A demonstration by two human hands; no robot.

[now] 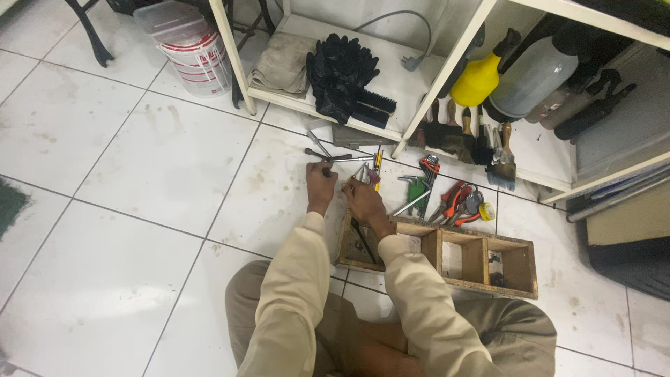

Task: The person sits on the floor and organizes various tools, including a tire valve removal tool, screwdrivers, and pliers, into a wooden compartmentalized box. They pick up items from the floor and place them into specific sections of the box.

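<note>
Two hands work low over a white tiled floor (160,167) in the head view, both in beige sleeves. The left hand (320,183) is curled, knuckles up, its fingertips on the near end of a slim metal tool (328,157) lying flat on the tile; whether it truly grips the shaft I cannot tell. That tool looks grey and thin, with a darker end pointing away to the left of the hand. The right hand (363,199) sits just beside the left, closed around small pliers (364,174) with dull metal arms that poke out just beyond the fingers. Beyond the right hand lies a yellow-handled screwdriver (377,164). To its right are green clamps (417,187) and red-handled cutters (453,199), spread on the tile. Under the right wrist stands a wooden box (481,255) with open compartments. Further off, a white shelf (412,77) carries black gloves (342,73) and brushes (460,136).
</note>
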